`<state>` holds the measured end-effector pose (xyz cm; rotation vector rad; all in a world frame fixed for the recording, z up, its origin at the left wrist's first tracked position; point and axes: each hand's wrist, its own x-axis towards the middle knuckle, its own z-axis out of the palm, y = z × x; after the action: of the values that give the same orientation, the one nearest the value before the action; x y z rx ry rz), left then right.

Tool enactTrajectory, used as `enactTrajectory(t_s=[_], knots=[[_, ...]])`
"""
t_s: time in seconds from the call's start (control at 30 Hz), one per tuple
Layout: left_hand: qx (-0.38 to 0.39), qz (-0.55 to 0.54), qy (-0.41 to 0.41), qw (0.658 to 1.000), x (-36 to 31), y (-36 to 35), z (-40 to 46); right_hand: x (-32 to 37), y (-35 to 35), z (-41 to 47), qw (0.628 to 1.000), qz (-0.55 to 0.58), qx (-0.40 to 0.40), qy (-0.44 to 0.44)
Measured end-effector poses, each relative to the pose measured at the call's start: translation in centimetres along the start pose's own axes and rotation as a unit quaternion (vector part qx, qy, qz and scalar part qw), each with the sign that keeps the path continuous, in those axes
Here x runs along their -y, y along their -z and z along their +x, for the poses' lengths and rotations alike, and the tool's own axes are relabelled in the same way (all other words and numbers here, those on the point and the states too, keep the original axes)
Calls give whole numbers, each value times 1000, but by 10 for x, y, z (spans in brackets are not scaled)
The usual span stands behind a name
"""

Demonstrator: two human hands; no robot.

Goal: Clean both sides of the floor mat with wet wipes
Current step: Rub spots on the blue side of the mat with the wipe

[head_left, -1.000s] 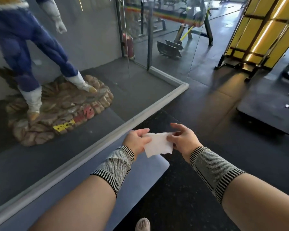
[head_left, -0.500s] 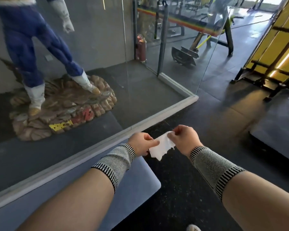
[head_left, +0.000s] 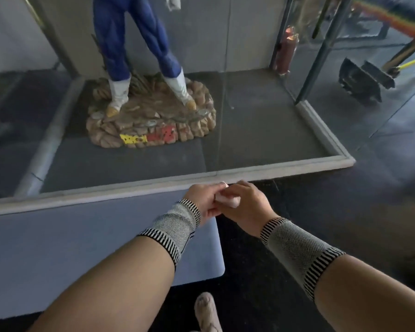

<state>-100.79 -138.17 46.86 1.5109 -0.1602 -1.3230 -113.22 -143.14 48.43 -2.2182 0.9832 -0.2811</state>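
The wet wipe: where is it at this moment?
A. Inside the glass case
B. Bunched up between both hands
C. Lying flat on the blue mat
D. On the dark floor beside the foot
B: the wet wipe is crumpled between the left hand and the right hand, held above the blue mat.

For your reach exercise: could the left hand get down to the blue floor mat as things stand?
Probably yes: the left hand hovers above the mat with nothing between, though it helps pinch the wipe.
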Motion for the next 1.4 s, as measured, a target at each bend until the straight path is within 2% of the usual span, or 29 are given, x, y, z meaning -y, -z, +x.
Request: enactTrajectory(t_s=[0.1, 0.23, 0.37, 0.5, 0.67, 0.87, 1.17, 1.2, 1.27, 1.33, 1.4], knots=[[-38, -31, 19, 999, -5, 3, 35, -15, -9, 32, 999, -24, -1, 23], [-99, -14, 38, 994, -8, 9, 80, -34, -17, 78, 997, -43, 46, 51], [-124, -38, 68, 989, -8, 15, 121, -63, -25, 131, 994, -60, 72, 51], [-145, -82, 73, 983, -3, 12, 167, -95, -41, 186, 985, -80, 132, 70], [-224, -154, 78, 959, 22, 7, 243, -149, -80, 255, 968, -77, 213, 110], [-248, -202, 116, 941, 93, 14, 347, -235, -155, 310, 951, -79, 268, 129], [-215, -129, 86, 964, 275, 81, 509, -394, -357, 360, 925, -111, 320, 170], [-219, -99, 78, 968, 297, 87, 527, -412, -381, 367, 921, -124, 327, 169], [-234, 71, 58, 968, 337, 100, 561, -445, -426, 383, 916, -155, 328, 169], [-231, 282, 48, 930, 376, 115, 591, -475, -466, 402, 916, -174, 315, 180], [-221, 408, 53, 884, 408, 131, 620, -498, -501, 421, 913, -190, 297, 207]])
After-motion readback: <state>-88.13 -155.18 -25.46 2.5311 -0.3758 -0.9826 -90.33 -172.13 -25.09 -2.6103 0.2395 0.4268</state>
